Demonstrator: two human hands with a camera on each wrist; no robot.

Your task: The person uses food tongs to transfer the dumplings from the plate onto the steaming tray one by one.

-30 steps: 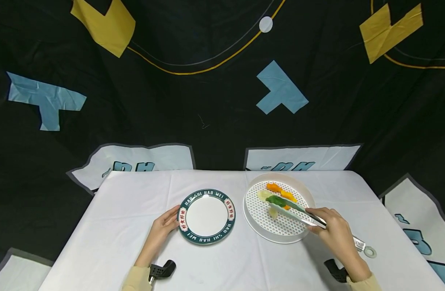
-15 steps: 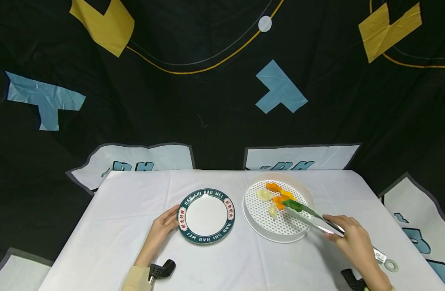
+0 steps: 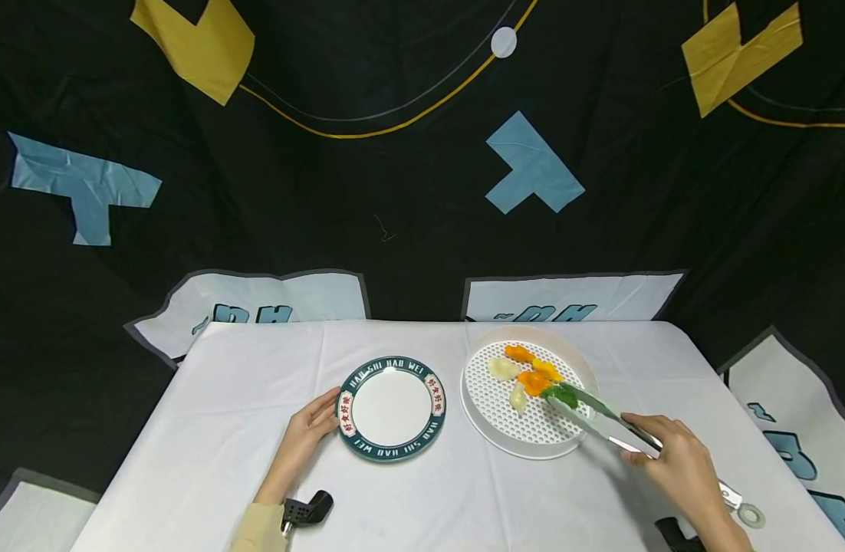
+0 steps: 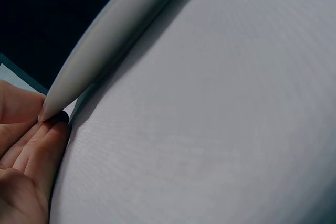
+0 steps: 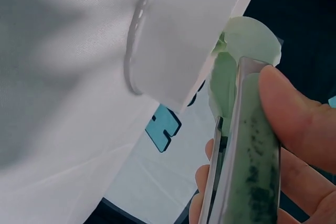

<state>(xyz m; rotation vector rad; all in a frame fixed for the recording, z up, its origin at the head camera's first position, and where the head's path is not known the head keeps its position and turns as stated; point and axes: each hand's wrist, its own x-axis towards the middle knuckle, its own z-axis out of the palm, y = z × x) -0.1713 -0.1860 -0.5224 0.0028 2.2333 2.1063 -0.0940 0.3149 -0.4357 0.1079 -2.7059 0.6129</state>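
My left hand (image 3: 308,428) pinches the left rim of a round plate (image 3: 392,452) with a dark green lettered border. In the left wrist view the fingers (image 4: 39,153) lie under the plate's edge (image 4: 100,51). My right hand (image 3: 678,456) grips a pair of tongs (image 3: 619,435), with the thumb (image 5: 299,114) along one arm in the right wrist view. Between the tong tips is a green vegetable piece (image 3: 559,396), over the near right of a white perforated tray (image 3: 501,422). Whether it touches the tray I cannot tell.
On the tray lie orange pieces (image 3: 533,383), a yellow piece (image 3: 547,370) and pale pieces (image 3: 503,369). A pale round basin (image 3: 581,356) surrounds the tray. White cloth (image 3: 257,368) covers the table, and a dark curtain (image 3: 422,215) hangs behind.
My right hand and the tongs have moved right and toward me. The green piece has shifted to the tray's near right, uncovering an orange piece. My left hand and the plate stay put.
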